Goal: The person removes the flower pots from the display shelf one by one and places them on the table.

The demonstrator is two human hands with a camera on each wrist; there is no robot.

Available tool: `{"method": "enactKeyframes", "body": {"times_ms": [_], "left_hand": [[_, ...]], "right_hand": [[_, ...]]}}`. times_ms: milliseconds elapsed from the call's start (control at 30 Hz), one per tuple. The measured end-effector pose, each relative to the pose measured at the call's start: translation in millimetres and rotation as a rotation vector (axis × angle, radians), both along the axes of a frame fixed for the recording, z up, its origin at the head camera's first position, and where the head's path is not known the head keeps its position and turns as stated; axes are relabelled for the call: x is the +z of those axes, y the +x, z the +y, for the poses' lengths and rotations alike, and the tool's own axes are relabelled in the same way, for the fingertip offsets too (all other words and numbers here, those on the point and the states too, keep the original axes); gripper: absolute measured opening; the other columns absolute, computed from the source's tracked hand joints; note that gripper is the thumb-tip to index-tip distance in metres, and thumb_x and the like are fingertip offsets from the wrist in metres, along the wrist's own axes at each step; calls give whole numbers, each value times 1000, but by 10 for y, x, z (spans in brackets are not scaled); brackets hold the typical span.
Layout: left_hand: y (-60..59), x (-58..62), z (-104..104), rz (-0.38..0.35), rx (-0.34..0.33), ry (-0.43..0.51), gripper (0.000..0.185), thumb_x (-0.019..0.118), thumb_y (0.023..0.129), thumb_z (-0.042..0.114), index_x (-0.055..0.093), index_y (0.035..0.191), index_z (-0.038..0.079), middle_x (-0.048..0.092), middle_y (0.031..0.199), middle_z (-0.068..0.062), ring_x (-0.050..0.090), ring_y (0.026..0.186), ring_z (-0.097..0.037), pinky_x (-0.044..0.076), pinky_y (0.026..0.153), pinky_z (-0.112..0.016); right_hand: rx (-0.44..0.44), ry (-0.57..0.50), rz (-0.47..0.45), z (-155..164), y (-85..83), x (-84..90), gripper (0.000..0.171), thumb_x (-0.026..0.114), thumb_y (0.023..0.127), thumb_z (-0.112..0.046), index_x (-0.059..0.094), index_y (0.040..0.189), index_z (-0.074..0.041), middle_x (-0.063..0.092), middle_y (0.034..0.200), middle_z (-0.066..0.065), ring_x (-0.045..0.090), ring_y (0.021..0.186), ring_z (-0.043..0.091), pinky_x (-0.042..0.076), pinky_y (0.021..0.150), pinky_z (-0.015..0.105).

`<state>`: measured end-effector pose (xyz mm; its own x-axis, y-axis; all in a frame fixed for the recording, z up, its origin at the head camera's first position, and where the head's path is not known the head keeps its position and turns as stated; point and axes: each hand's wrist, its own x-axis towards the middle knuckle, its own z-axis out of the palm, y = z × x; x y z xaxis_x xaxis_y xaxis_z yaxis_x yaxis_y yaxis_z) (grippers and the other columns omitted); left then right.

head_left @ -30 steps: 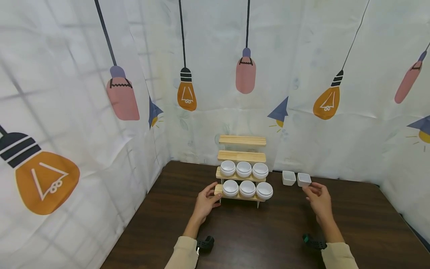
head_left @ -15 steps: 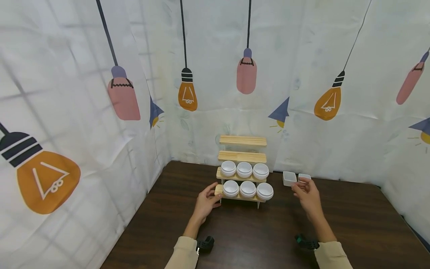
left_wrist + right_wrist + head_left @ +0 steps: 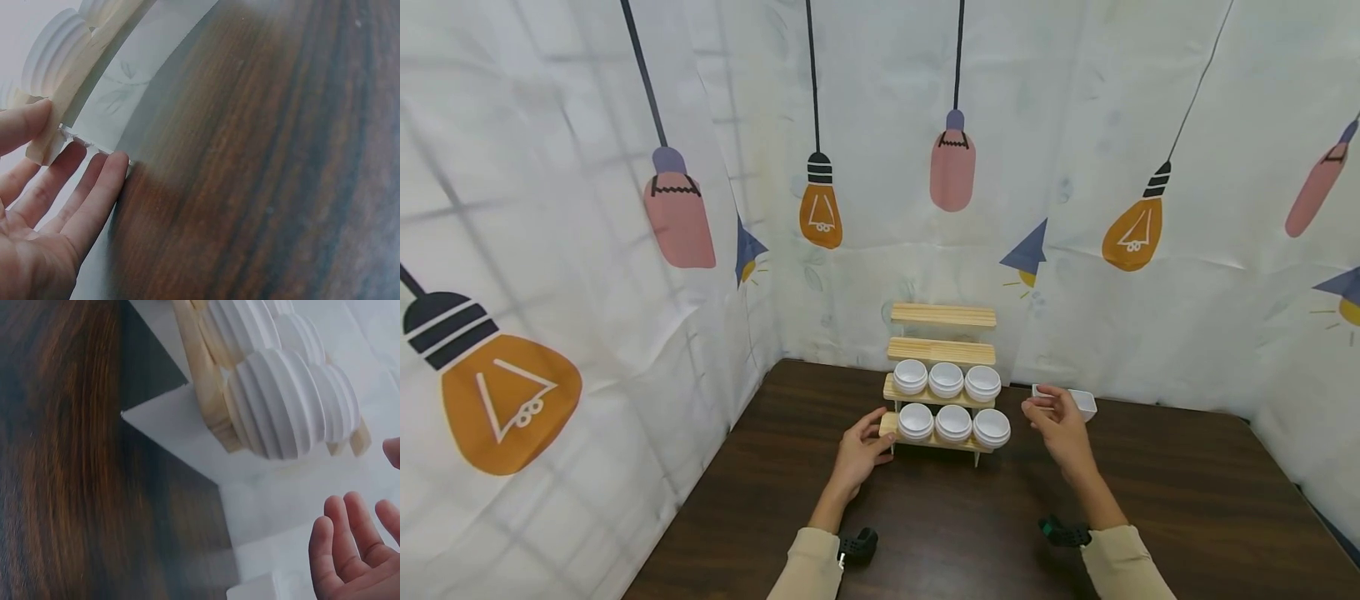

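A tiered stand with pale wooden slats [image 3: 942, 350] holds white round ribbed bowls [image 3: 916, 422] on its two lower tiers. My left hand [image 3: 857, 454] grips the left end of the lowest slat. In the left wrist view, the thumb lies on that slat [image 3: 94, 65] and the fingers touch the side support beneath. My right hand [image 3: 1063, 437] hovers to the right of the stand, fingers loosely bent around nothing; in the right wrist view a gap separates its fingers from the stacked bowls [image 3: 275, 406]. Behind it sit two small white square dishes [image 3: 1084, 404], the left one mostly hidden.
The stand and dishes are at the back of a dark wood-grain table [image 3: 940, 533], close to a white curtain [image 3: 880, 275] printed with hanging lamps. The upper two slats bear no bowls. A dish corner [image 3: 256, 590] shows low in the right wrist view.
My right hand has moved left, from beside the right square dish to in front of the left one, nearer the stand. My left hand keeps its place on the slat.
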<state>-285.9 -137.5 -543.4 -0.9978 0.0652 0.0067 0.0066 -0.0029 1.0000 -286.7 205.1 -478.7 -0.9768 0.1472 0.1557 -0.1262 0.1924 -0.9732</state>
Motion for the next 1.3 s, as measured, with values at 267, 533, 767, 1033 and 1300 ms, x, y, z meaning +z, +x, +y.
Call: {"method": "enactKeyframes", "body": {"times_ms": [267, 533, 767, 1033, 1300], "left_hand": [[19, 14, -9, 2, 2, -6, 60, 69, 98, 11, 46, 154, 9, 67, 126, -21, 71, 107, -28, 66, 82, -40], [31, 25, -13, -5, 5, -4, 59, 68, 99, 10, 47, 153, 10, 65, 128, -23, 68, 113, -39, 66, 83, -42], [46, 42, -14, 2, -2, -4, 60, 67, 100, 9, 43, 155, 7, 65, 129, -24, 67, 115, -42, 65, 85, -47], [36, 48, -1, -2, 1, -4, 61, 67, 99, 8, 43, 155, 6, 65, 129, -24, 69, 112, -36, 65, 85, -47], [23, 39, 16, 6, -9, 5, 60, 65, 100, 5, 41, 155, 2, 63, 128, -28, 64, 116, -47, 64, 87, -51]], "right_hand": [[47, 105, -1, -113, -40, 62, 53, 69, 100, -26, 47, 144, -6, 62, 127, 13, 58, 97, 2, 53, 79, 17], [136, 229, 17, -187, -133, 63, 64, 70, 99, -30, 41, 152, -9, 55, 138, 21, 55, 120, 35, 50, 86, 29], [148, 202, 8, -274, -193, 66, 67, 73, 97, -26, 41, 153, -8, 55, 141, 22, 55, 124, 36, 48, 89, 24], [171, 192, 27, -340, -240, 65, 67, 72, 97, -26, 40, 153, -8, 56, 139, 22, 57, 124, 35, 50, 90, 23], [165, 194, 13, -388, -319, 69, 65, 73, 97, -24, 43, 153, -9, 58, 136, 22, 58, 115, 27, 50, 86, 22]]}}
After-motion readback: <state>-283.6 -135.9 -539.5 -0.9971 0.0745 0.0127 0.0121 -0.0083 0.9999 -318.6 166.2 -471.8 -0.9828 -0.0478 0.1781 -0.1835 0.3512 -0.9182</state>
